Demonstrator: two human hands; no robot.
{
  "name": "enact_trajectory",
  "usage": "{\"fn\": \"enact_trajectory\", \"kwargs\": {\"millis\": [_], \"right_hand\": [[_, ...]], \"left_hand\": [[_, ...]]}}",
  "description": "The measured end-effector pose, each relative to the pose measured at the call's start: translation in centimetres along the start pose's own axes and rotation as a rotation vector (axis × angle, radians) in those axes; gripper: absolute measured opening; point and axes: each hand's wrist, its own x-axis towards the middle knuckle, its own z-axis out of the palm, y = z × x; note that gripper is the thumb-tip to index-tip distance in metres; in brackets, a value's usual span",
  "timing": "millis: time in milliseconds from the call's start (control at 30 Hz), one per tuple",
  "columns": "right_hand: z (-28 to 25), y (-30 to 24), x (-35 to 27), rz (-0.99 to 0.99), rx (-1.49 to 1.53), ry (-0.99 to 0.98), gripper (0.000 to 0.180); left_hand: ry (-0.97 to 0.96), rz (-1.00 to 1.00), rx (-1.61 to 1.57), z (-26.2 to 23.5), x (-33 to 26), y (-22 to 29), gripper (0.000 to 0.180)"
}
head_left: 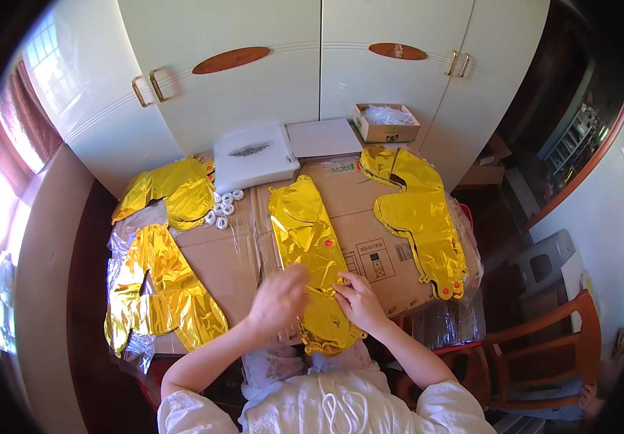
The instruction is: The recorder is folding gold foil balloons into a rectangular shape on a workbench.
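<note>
A flat gold foil balloon (304,217) lies lengthwise in front of me, its near end reaching the table edge by my lap. My left hand (281,295) is over its left side, the fingers smeared by motion. At the right edge of the same balloon, my right hand (359,300) pinches the foil between thumb and fingers. A small red spot (328,243) shows on the foil above my hands.
Flat gold foil balloons lie at the far left (171,192), near left (156,289) and right (420,217) on cardboard (218,278). White ribbon rolls (221,222), a white case (254,159) and an open box (388,132) sit toward the cabinet. A wooden chair (587,340) stands right.
</note>
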Motion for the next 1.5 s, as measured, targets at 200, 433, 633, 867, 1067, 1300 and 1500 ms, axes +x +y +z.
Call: {"fn": "enact_trajectory", "kwargs": {"millis": [200,433,633,867,1067,1300,1500], "right_hand": [[0.0,-0.1,-0.1,0.006,0.005,0.003,0.022],[-0.4,-0.5,0.0,0.009,0.024,-0.012,0.024],[-2.1,-1.5,2.0,-0.161,-0.171,-0.069,0.034],[-0.9,2.1,3.2,-0.227,-0.306,-0.252,0.038],[-0.9,2.4,2.9,-0.236,-0.306,-0.243,0.041],[-1.2,2.1,2.9,-0.246,-0.317,-0.279,0.043],[-1.3,2.3,2.9,-0.248,-0.319,-0.309,0.044]], "left_hand": [[-0.202,0.167,0.005,1.1,0.1,2.8,0.087],[-0.216,0.141,0.086,2.3,-0.3,2.6,0.097],[-0.229,0.118,0.102,2.6,-0.4,2.7,0.099],[-0.253,0.104,0.112,2.7,-0.5,3.0,0.100],[-0.242,0.102,0.098,2.5,-0.5,2.9,0.098],[-0.204,-0.035,0.156,2.4,0.6,-0.6,0.094],[-0.096,-0.224,0.065,3.4,2.8,-4.6,0.081]]}}
